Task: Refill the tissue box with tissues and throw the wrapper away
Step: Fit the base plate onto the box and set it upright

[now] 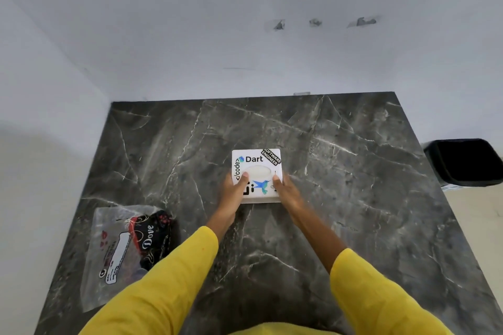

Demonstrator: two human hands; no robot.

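A white square tissue box (257, 160) with stickers on its lid sits near the middle of the dark marble table (340, 171). White tissue shows in its oval opening. My left hand (234, 190) grips the box's near left side, thumb on the lid. On the near right side my right hand (285, 190) holds the box the same way. A clear plastic wrapper (122, 250) with "Dove" print lies flat and loose at the table's near left.
A black bin (466, 162) stands on the floor past the table's right edge. White walls close in behind and to the left. Yellow sleeves cover both my forearms.
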